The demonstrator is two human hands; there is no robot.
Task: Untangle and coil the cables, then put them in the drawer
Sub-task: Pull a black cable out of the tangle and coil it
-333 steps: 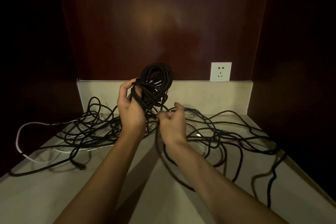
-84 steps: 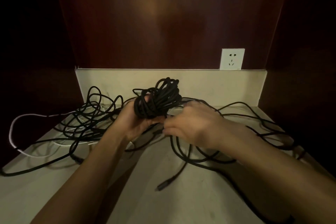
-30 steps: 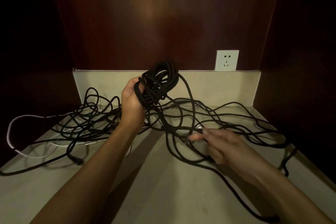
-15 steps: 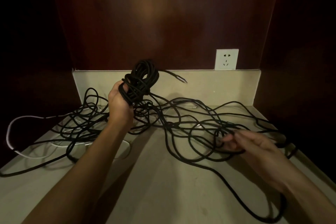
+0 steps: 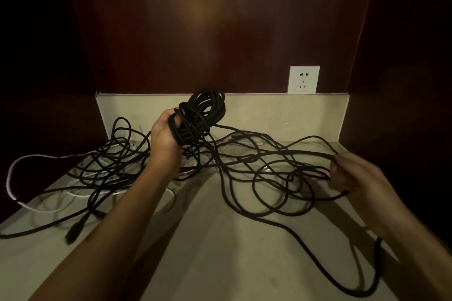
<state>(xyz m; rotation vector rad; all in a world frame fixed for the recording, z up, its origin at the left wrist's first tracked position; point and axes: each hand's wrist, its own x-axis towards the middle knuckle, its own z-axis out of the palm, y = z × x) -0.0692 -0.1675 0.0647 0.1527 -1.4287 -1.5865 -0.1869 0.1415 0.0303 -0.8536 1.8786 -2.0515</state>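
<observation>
Left hand (image 5: pixel 164 141) fingers clench the black coil (image 5: pixel 198 117) (held upright); right hand (image 5: pixel 352 173) fingers pinch a loose black strand (image 5: pixel 281 154).

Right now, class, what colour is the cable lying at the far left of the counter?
White, seen in the head view: the white cable.

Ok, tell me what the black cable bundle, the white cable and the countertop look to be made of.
Black cable bundle, gripped by the left hand: matte, no shine, possibly a braided or rubbery jacket; too dim to tell which.
White cable: smooth, likely plastic-sheathed, evenly bright.
Countertop: beige, flat, hard-looking, perhaps stone or laminate, with a matching raised back edge.
</observation>
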